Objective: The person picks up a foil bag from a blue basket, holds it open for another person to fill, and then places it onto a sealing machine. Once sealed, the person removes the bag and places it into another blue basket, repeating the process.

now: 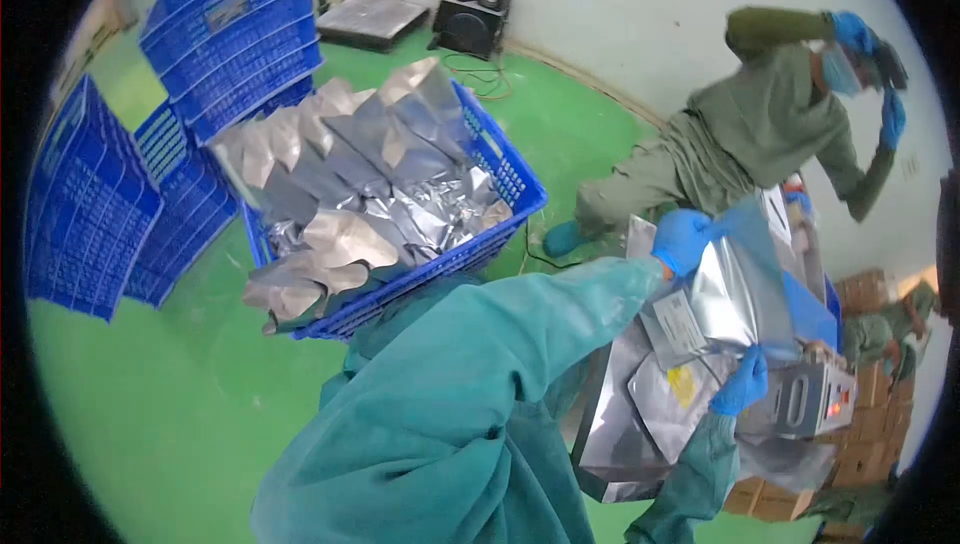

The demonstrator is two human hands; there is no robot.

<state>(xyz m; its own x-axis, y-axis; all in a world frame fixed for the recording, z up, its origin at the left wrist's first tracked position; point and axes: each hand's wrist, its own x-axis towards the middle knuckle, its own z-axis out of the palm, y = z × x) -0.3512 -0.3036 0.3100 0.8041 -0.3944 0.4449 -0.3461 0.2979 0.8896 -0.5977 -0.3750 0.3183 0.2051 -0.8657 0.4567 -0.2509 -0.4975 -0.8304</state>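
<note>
My left hand, in a blue glove, is closed on one edge of a silvery, partly see-through bag. Lower in the view, my right hand, also gloved, pinches the opposite edge of this bag. A white printed label shows beside the bag's left side. Beneath my hands, a flat silver packet with a yellow mark lies on a metal surface. Close to my right hand is a grey machine with red lights.
A blue crate full of silver bags stands at upper left, with tall blue crates beyond. A co-worker in green raises both gloved hands to their head. Speakers, a flat scale and cartons are around.
</note>
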